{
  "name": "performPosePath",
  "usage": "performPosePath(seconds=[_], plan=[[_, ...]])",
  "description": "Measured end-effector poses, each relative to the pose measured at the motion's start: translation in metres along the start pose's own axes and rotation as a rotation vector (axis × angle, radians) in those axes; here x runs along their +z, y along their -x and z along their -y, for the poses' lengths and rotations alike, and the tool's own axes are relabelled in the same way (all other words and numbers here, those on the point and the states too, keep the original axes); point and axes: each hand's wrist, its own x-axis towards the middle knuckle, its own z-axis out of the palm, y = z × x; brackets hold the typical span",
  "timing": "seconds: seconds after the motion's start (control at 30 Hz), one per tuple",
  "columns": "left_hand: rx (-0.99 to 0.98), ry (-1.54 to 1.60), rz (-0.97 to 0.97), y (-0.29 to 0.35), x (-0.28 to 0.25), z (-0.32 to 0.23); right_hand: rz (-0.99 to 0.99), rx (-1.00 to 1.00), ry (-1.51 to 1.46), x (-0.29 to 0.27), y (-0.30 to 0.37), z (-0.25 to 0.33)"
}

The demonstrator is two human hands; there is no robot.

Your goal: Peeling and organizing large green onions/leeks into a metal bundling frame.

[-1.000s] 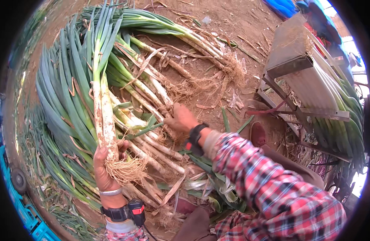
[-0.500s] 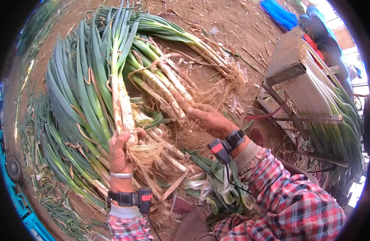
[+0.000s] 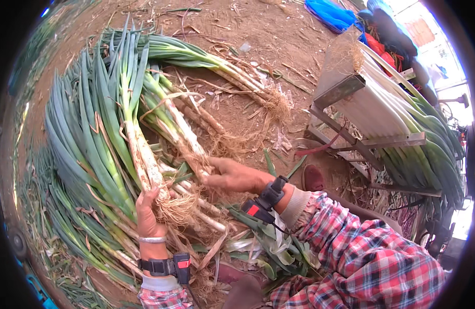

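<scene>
The work in hand looks partly done, as a judgement: a small bunch of long green-leaved leeks with white stalks and pale tangled roots (image 3: 144,154) stands gathered in the left hand (image 3: 147,216), while many more of the same lie loose on the brown dirt ground (image 3: 278,46), so much gathering seems left. The left hand's fingers are curled closed around the white lower stalks just above the roots, which hang as a fuzzy clump beside the thumb; the leaves fan upward and away from the palm. The right hand (image 3: 235,175) reaches across to a loose leek with a dirty white stalk (image 3: 188,136) lying on the pile; its fingertips touch the root end, fingers bent but seemingly not yet fully closed on it, though I cannot tell for certain. That stalk lies just beside the held bunch, pointing up and left from the fingers. A further bundle of leeks (image 3: 217,64) lies well apart near the top. To the right, a grey metal rack (image 3: 351,98) carries cleaned white-and-green leeks stacked flat (image 3: 402,118), which suggests finished ones. Trimmed green leaf scraps (image 3: 268,247) lie beneath the right forearm.
</scene>
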Motion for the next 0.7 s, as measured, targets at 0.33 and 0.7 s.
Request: performPosePath(seconds=[0.33,0.7], plan=[[-0.05,0.066,-0.009,-0.001,-0.007,-0.008,-0.593,0.166,0.003,-0.118,0.041,-0.009],[-0.03,0.043,-0.011,0.005,0.0,-0.003,-0.41,0.277,0.415,-0.017,-0.017,-0.041]])
